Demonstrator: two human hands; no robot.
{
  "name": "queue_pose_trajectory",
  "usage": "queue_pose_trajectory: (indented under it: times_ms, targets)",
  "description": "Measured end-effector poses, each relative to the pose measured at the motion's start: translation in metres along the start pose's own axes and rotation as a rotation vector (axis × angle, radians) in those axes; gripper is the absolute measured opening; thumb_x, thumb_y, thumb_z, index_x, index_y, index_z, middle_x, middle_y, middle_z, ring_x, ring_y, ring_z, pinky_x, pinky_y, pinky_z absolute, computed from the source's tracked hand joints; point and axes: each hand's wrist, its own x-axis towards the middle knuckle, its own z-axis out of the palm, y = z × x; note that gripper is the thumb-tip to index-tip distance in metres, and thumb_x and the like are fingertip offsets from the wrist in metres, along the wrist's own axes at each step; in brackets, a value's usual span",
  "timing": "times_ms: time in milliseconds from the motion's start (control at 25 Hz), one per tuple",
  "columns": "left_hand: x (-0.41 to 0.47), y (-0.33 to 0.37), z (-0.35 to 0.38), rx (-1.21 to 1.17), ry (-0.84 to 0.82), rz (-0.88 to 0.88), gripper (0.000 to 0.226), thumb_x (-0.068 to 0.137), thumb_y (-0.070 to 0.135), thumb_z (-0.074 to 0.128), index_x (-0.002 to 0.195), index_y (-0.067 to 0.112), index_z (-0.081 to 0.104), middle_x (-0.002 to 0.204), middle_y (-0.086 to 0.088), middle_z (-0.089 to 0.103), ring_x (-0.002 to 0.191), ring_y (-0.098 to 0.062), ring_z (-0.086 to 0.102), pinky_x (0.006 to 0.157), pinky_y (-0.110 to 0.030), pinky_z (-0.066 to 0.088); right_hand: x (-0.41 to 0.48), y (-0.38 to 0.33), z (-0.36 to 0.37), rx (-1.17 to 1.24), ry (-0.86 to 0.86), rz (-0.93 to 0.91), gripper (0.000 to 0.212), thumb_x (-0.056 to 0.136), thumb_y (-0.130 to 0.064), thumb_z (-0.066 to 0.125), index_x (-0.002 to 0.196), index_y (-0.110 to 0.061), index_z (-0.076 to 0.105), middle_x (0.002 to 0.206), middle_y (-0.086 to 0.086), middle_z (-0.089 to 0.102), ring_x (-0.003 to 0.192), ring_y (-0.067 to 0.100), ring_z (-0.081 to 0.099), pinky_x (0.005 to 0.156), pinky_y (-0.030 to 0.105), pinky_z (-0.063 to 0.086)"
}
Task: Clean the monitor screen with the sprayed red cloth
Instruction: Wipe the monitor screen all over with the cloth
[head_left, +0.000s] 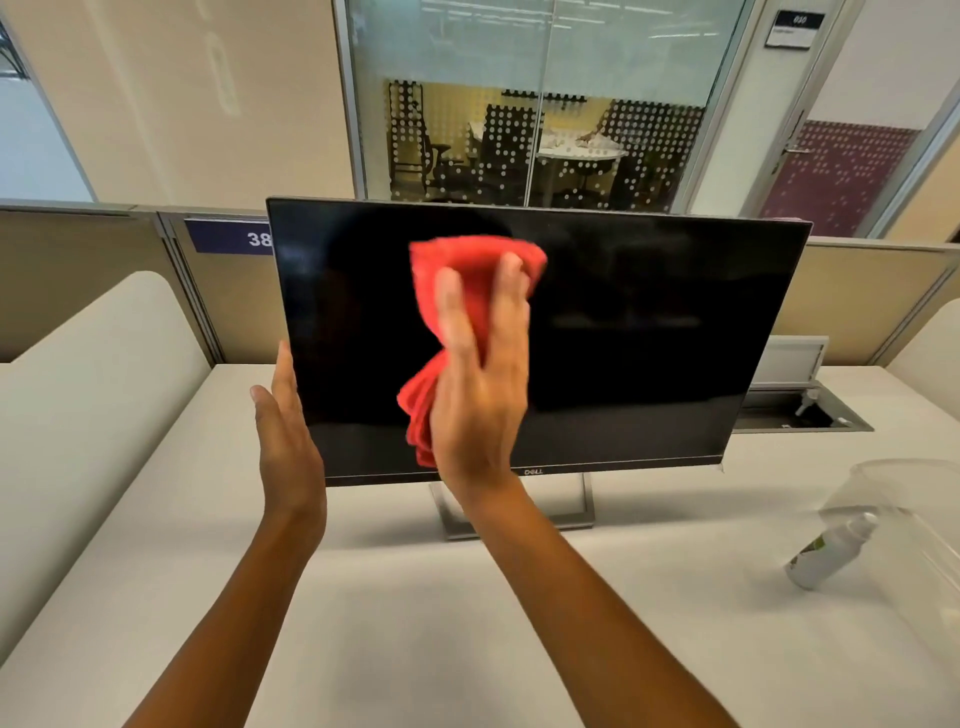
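Desk (415, 623) lies bare in front of the monitor (649, 312). Near the desk's right edge, a spray bottle (826, 551) and clear container (909, 499) stand in the way.

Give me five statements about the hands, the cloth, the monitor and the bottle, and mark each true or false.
1. The right hand presses the red cloth against the monitor. True.
2. The left hand holds the spray bottle. False: it rests open at the monitor's left edge.
3. The screen is dark. True.
4. The spray bottle stands upright. False: it lies on its side on the desk.
5. The cloth covers the whole screen. False: only a patch left of centre.
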Motion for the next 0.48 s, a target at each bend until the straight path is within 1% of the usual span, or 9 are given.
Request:
queue_pose_trajectory:
  times_ms: [40,80,120,160,200,240,280,360,480]
  targets:
    - [-0.001,0.001,0.000,-0.018,-0.011,-0.034,0.057,0.093,0.065,0.013,0.145,0.044,0.023,0.154,0.025,0.021,0.142,0.008,0.015,0.116,-0.014,0.008,0.020,-0.008,0.012,-0.028,-0.004,-0.124,0.037,0.106,-0.017,0.045,0.142,-0.020,0.046,0.153,0.022,0.034,0.147,0.038,0.026,0.117,0.053,0.033]
    - [0.001,0.003,0.000,-0.047,-0.045,-0.051,0.054,0.095,0.061,0.012,0.146,0.044,0.022,0.152,0.029,0.023,0.141,0.009,0.016,0.115,-0.016,0.010,0.038,-0.020,0.026,-0.068,-0.055,-0.211,0.034,0.105,-0.018,0.047,0.138,-0.022,0.052,0.151,0.022,0.040,0.146,0.039,0.028,0.115,0.055,0.033]
    - [0.001,0.006,0.001,-0.057,-0.047,-0.066,0.053,0.097,0.056,0.010,0.147,0.042,0.022,0.147,0.034,0.027,0.137,0.013,0.020,0.112,-0.015,0.014,0.048,-0.027,0.043,-0.096,-0.092,-0.316,0.033,0.104,-0.017,0.048,0.135,-0.023,0.056,0.149,0.021,0.044,0.145,0.040,0.029,0.115,0.056,0.032]
    - [0.001,0.006,0.000,-0.061,-0.051,-0.063,0.052,0.099,0.052,0.008,0.148,0.039,0.023,0.142,0.038,0.033,0.132,0.018,0.026,0.107,-0.010,0.020,0.054,-0.034,0.055,-0.129,-0.154,-0.400,0.034,0.104,-0.014,0.048,0.135,-0.024,0.058,0.148,0.019,0.046,0.144,0.040,0.031,0.115,0.057,0.030]
    - [0.001,0.007,0.000,-0.054,-0.041,-0.067,0.053,0.100,0.049,0.006,0.148,0.036,0.023,0.139,0.039,0.036,0.128,0.020,0.030,0.104,-0.007,0.024,0.056,-0.037,0.066,-0.185,-0.178,-0.485,0.036,0.104,-0.011,0.045,0.136,-0.024,0.057,0.148,0.015,0.047,0.143,0.039,0.033,0.116,0.056,0.028]
    - [0.001,0.008,0.000,-0.056,-0.042,-0.069,0.053,0.101,0.048,0.005,0.149,0.034,0.024,0.140,0.036,0.037,0.129,0.018,0.032,0.105,-0.008,0.024,0.059,-0.036,0.073,-0.217,-0.228,-0.528,0.040,0.104,-0.009,0.041,0.138,-0.024,0.054,0.149,0.012,0.047,0.143,0.037,0.034,0.116,0.055,0.028]
    - [0.001,0.008,0.000,-0.066,-0.039,-0.075,0.053,0.101,0.047,0.005,0.149,0.033,0.023,0.145,0.032,0.035,0.133,0.014,0.030,0.110,-0.013,0.021,0.061,-0.033,0.078,-0.293,-0.259,-0.571,0.042,0.104,-0.008,0.037,0.141,-0.023,0.051,0.150,0.009,0.046,0.143,0.035,0.035,0.117,0.054,0.027]
    - [0.000,0.007,0.000,-0.072,-0.044,-0.072,0.053,0.101,0.046,0.006,0.150,0.032,0.022,0.152,0.024,0.030,0.139,0.006,0.025,0.117,-0.023,0.015,0.067,-0.025,0.073,-0.371,-0.270,-0.574,0.043,0.105,-0.008,0.034,0.144,-0.019,0.046,0.152,0.006,0.044,0.144,0.032,0.035,0.117,0.053,0.028]
    - [-0.001,0.007,-0.001,-0.067,-0.041,-0.075,0.052,0.101,0.045,0.007,0.150,0.033,0.019,0.155,0.023,0.024,0.142,0.004,0.019,0.122,-0.031,0.007,0.068,0.003,0.052,-0.392,-0.153,-0.476,0.043,0.104,-0.005,0.035,0.144,-0.017,0.047,0.150,0.006,0.046,0.142,0.030,0.039,0.116,0.053,0.031]
